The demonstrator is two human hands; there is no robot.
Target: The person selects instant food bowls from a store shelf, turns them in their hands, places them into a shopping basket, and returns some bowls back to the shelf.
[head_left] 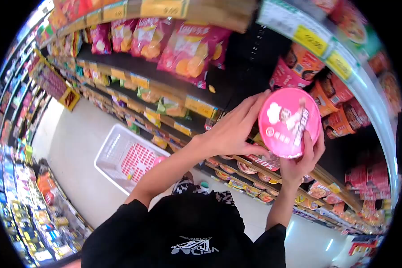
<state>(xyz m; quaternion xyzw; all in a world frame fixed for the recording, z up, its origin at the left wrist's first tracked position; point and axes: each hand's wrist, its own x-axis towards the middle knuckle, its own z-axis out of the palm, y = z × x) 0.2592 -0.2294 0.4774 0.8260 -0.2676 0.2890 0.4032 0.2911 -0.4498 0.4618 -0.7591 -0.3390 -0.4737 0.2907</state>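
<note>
A round instant noodle cup with a bright pink printed lid is held up at the shelf front, its lid facing me. My right hand grips it from the lower right, with fingertips lying over the lid's edge. Against the cup's left side is my left hand, its fingers reaching along the rim and its thumb below; the fingertips are partly hidden. Just behind the cup, a similar pink cup and several orange noodle cups stand on the shelf.
Pink chip bags fill the shelf at upper left. A white-and-red shopping basket with a pink item inside rests on the aisle floor. The shelf edge with price tags curves past at upper right. More stocked shelves line the far left.
</note>
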